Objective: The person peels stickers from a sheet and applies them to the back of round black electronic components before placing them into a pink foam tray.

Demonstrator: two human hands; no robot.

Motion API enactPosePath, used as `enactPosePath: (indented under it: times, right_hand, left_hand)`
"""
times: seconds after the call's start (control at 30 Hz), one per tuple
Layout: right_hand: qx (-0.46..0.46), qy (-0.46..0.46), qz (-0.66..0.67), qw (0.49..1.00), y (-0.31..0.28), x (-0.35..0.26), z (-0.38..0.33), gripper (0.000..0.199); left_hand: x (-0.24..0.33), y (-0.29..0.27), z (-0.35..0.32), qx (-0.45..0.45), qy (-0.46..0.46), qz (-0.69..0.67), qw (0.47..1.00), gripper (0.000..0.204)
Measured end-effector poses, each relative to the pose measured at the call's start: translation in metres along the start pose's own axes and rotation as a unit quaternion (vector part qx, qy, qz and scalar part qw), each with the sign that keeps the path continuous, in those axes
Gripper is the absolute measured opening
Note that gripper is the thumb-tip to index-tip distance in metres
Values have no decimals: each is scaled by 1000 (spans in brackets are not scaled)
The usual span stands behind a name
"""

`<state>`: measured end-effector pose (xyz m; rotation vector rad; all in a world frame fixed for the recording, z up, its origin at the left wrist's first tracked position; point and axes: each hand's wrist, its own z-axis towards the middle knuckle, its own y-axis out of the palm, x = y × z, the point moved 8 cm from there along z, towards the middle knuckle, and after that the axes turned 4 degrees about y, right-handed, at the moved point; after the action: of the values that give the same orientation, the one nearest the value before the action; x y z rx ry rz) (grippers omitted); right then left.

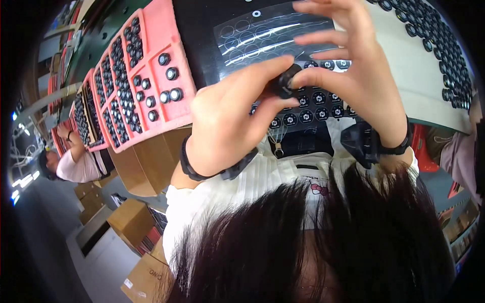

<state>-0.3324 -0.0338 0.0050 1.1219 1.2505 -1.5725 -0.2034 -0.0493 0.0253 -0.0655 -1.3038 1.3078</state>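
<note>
In the middle, my left hand [230, 108] pinches a small, dark round part [285, 85] between thumb and fingers. My right hand [356, 63] is beside it, its thumb tip against or right by the part. The other right fingers are spread apart and hold nothing visible. Below and behind the hands lies a sheet of round black stickers [305, 116] with white symbols, partly covered by my hands. Beyond it, a clear plastic sheet [232, 43] with rows of circle outlines reflects the light. Fine detail of the held part is blurred and hidden by fingers.
To the left, a pink foam tray [184, 65] has compartments of black round parts, some with silvery tops. More black round parts [442, 55] crowd a pale surface [394, 55] at right. Cardboard boxes [134, 161] stand below left. Another person [81, 164] sits far left; a sleeve [457, 156] shows at right.
</note>
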Motion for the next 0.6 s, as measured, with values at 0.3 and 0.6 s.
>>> enactPosePath:
  times: [0.3, 0.6]
  right_hand:
    - [-40, -18, -265, 963, -86, 103, 10, 15]
    - [-66, -12, -228, 971, -75, 129, 16, 9]
  left_hand:
    - [-153, -84, -61, -34, -140, 466, 873, 35]
    - [-219, -99, -87, -208, -240, 475, 821, 42]
